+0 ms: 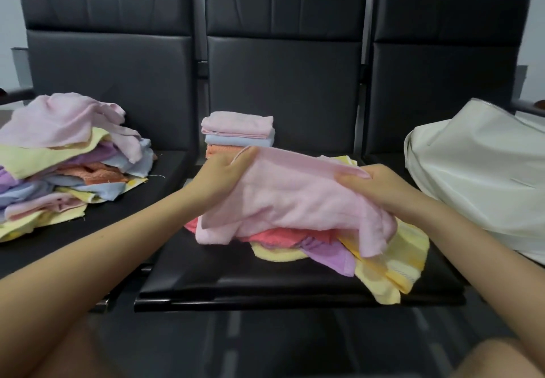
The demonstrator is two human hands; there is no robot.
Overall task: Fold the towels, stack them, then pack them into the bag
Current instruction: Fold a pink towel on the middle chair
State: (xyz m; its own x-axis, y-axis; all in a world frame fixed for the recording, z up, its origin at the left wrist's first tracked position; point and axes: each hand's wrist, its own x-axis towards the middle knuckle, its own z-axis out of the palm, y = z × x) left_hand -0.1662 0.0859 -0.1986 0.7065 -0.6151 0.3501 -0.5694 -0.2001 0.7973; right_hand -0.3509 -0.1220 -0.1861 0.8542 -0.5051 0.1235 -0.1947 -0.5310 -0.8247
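The person is sitting facing a row of 3 black padded seats [295,283] and is working over the middle one. The left hand [224,171] is pinching 1 upper corner of a soft pale pink terry towel [295,197], fingers curled round the edge, while the right hand [380,188] is gripping the opposite upper corner, thumb lying along the hem. Both hands are holding the towel slightly raised and stretched between them, probably so the top edge is pulling straight before the first fold; its lower part is drooping onto a small heap of loose towels [383,259] in coral, purple and yellow, lying on the middle seat right under the hands.

Behind that heap, near the backrest, a neat stack of 3 folded towels [239,132], pink over blue over orange, is sitting out of the way, apparently waiting for the next one. On the left seat a large jumbled pile of unfolded pastel towels [65,159] is lying, so most of the folding seems to be ahead. The cream fabric bag [472,177] is slumping on the right seat, close at hand for packing; whether anything is inside it cannot be told
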